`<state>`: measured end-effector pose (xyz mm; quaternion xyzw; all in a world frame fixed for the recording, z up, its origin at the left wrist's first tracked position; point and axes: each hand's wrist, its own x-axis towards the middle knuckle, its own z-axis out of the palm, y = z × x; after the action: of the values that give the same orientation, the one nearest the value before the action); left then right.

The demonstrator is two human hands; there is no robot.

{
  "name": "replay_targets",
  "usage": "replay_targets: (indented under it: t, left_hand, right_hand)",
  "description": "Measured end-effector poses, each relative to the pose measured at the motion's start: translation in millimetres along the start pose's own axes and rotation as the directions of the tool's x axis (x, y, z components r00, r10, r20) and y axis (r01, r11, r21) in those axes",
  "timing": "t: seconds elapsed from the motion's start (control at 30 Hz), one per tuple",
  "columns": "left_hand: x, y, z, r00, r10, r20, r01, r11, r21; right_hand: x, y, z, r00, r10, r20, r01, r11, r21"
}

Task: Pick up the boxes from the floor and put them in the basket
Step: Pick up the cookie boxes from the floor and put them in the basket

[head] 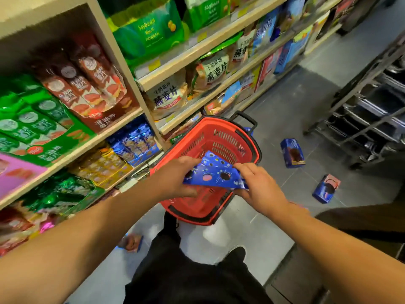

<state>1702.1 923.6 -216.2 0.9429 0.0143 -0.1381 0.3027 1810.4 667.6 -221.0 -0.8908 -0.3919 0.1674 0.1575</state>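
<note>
Main risk: you've got the blue box (213, 174) tilted, held only at its two ends over the near half of the red basket (252, 145). Let one end go early and it pivots, clips the near rim and lands back on the floor (295, 106). Release both ends together, lower first.

Second risk: the basket sits close against the shelf (140, 115); a hard drop could nudge it.

Grip state: left hand (177, 178) has fingers curled under the box's left end, thumb side on top. Right hand (256, 183) pinches the right end, fingers (243, 166) lying across the top face. Both clamped on the box, none spread free. Motion blur at the right edge, so exact thumb contact there is probably underneath — can't confirm.

Box lies between the two sets of fingers, above the basket, not touching it as far as I can see.

Still on the floor, right of your right fingers: a second blue box (292, 152) further out, a third blue box (325, 189) nearer. Another box (131, 242) lies below your left forearm.
</note>
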Motion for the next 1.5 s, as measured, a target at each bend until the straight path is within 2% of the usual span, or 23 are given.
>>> replay_targets:
  t: [0.1, 0.33, 0.47, 0.63, 0.73, 0.87, 0.97, 1.1, 1.2, 1.37, 1.5]
  left_hand:
    - [-1.8, -50.6, -8.4, 0.997, -0.071, 0.005, 0.070, 0.993, 0.091]
    - [26.6, -112.7, -44.3, 0.996, 0.080, 0.026, -0.083, 0.988, 0.131]
    - [45.1, -127.5, -42.6, 0.989, 0.129, 0.072, -0.138, 0.981, 0.137]
    - [69.2, -139.0, -20.7, 0.985, 0.110, 0.136, -0.129, 0.982, 0.136]
    - [89.2, -149.8, -3.0, 0.983, 0.067, 0.169, -0.090, 0.987, 0.135]
    - [123.8, -170.9, 31.5, 0.983, 0.006, 0.186, -0.026, 0.994, 0.105]
    - [147.5, -190.5, 65.7, 0.981, -0.011, 0.195, -0.010, 0.995, 0.104]
    - [187.6, -239.7, 140.2, 0.979, -0.043, 0.197, 0.025, 0.995, 0.093]
    - [209.7, -282.4, 197.0, 0.983, -0.085, 0.162, 0.071, 0.993, 0.090]
    - [237.9, -348.6, 286.6, 0.973, -0.122, 0.195, 0.102, 0.989, 0.110]
    - [262.8, -368.8, 337.6, 0.974, -0.152, 0.167, 0.134, 0.984, 0.114]
  right_hand:
    - [22.9, -28.3, 22.8, 0.999, 0.039, 0.011, -0.040, 0.997, 0.067]
    - [57.2, -71.6, 46.1, 0.975, 0.223, 0.001, -0.220, 0.963, 0.155]
    - [67.6, -67.9, 60.5, 0.951, 0.303, 0.061, -0.309, 0.930, 0.198]
    - [74.2, -51.8, 84.9, 0.910, 0.383, 0.159, -0.415, 0.858, 0.303]
    - [85.9, -34.8, 101.9, 0.888, 0.413, 0.201, -0.457, 0.840, 0.293]
    - [111.1, -4.4, 136.8, 0.859, 0.447, 0.251, -0.502, 0.831, 0.240]
    - [124.9, 18.8, 171.4, 0.883, 0.426, 0.197, -0.460, 0.869, 0.185]
    - [165.0, 68.9, 243.0, 0.851, 0.442, 0.284, -0.469, 0.883, 0.031]
    - [194.8, 97.9, 302.5, 0.844, 0.435, 0.313, -0.459, 0.888, 0.002]
    - [228.5, 132.4, 400.1, 0.772, 0.477, 0.420, -0.485, 0.869, -0.096]
    - [243.7, 157.0, 450.5, 0.729, 0.529, 0.434, -0.493, 0.846, -0.203]
